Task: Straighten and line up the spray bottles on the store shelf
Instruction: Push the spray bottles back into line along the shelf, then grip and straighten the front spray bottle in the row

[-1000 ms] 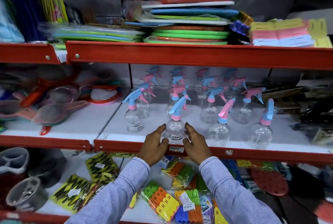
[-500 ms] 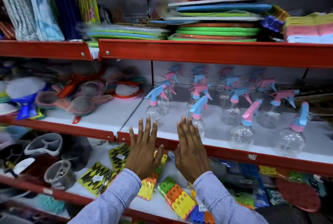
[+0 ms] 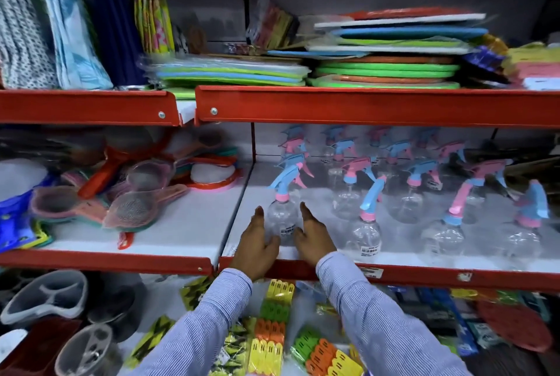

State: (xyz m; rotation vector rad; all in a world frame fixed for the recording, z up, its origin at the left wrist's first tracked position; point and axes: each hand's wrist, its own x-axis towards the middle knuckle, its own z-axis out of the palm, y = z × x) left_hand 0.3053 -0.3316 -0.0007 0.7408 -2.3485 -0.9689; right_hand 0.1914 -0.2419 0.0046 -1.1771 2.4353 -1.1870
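Several clear spray bottles with pink and blue trigger heads stand in loose rows on the white middle shelf [image 3: 394, 257]. The front-left spray bottle [image 3: 281, 218] has a blue trigger and a pink collar and stands upright near the shelf's left corner. My left hand [image 3: 256, 244] presses its left side and my right hand [image 3: 312, 236] its right side, thumbs raised. To its right stands another front bottle [image 3: 365, 234], then a pink-trigger bottle [image 3: 444, 236] and a blurred one [image 3: 525, 239]. The triggers point different ways.
The red shelf lip [image 3: 424, 275] runs just below my wrists, and a red upper shelf edge [image 3: 363, 106] hangs above the bottles. Plastic strainers [image 3: 130, 209] lie on the shelf to the left. Packs of coloured clips [image 3: 269, 342] fill the shelf below.
My hands let go of the middle front bottle, drew back flat and open, then shifted left and closed around the front-left bottle. The view has also swung left.
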